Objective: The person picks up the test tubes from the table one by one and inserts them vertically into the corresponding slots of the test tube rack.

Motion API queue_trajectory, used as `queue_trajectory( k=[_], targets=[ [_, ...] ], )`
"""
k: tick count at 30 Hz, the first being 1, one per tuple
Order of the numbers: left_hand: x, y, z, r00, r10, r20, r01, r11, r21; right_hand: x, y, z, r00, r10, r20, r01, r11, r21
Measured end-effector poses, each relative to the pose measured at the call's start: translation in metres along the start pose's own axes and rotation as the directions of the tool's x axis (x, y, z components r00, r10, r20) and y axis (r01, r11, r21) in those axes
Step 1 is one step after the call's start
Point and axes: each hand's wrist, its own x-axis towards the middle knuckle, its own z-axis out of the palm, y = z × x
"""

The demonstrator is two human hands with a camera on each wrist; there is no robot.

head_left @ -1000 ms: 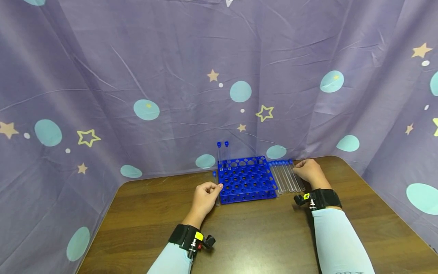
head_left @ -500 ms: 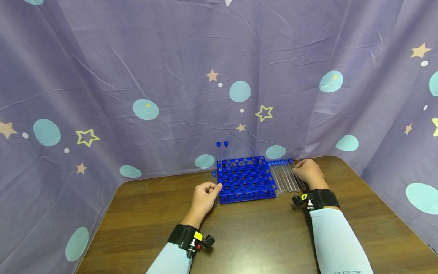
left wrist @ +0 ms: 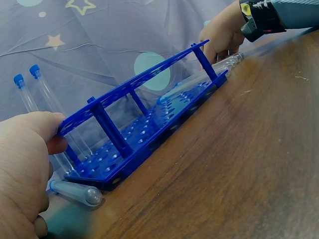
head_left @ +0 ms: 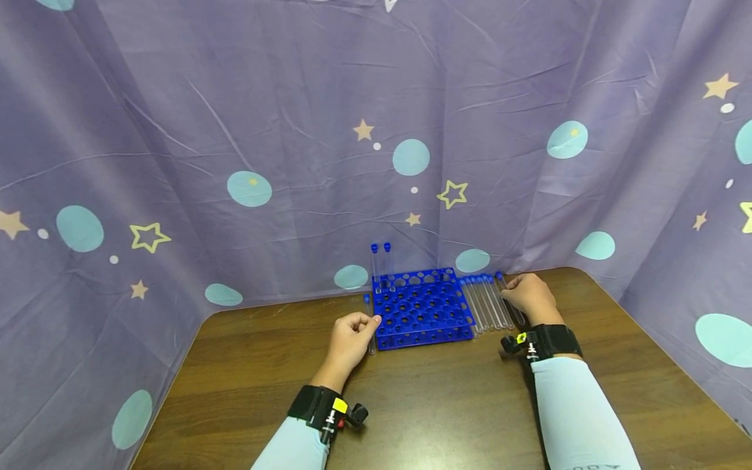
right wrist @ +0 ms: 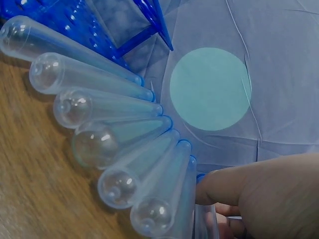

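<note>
A blue plastic test tube rack (head_left: 420, 303) stands on the table, with two blue-capped test tubes (left wrist: 50, 92) upright in its back left corner. Thumb and finger of my left hand (head_left: 350, 339) pinch the rack's left top edge. One capped tube (left wrist: 77, 192) lies flat along that side, partly below the hand. To the right of the rack, several clear tubes (right wrist: 94, 107) lie side by side, blue caps toward the curtain. My right hand (head_left: 531, 297) pinches the outermost test tube (right wrist: 205, 219), which the fingers partly cover in the right wrist view.
The brown wooden table (head_left: 446, 405) reaches toward me in front of the rack. A purple curtain (head_left: 305, 196) with stars and dots hangs close behind the rack and tubes. Each wrist carries a black strap, the left one (head_left: 317, 406) showing a yellow tag.
The outermost tube has shifted slightly right with my right hand, widening the gap from its neighbour. My left hand stays on the rack's edge. The head view has drifted a little.
</note>
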Motion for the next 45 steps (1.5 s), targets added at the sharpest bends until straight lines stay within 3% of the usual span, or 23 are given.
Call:
queue_trajectory(
  k=[20,33,45],
  targets=[
    [0.0,-0.002,0.001,1.0,0.004,-0.014,-0.004,1.0,0.0,-0.002,-0.001,-0.003,1.0,0.009,0.013,-0.01,1.0,0.023],
    [-0.001,0.0,0.0,1.0,0.012,-0.01,-0.012,1.0,-0.006,-0.001,-0.003,-0.013,0.996,-0.09,-0.017,0.09,0.995,0.035],
    [-0.001,0.0,0.001,1.0,0.023,-0.007,-0.023,1.0,-0.001,-0.008,-0.023,-0.034,0.978,-0.195,-0.074,0.199,0.978,0.053]
  ],
)
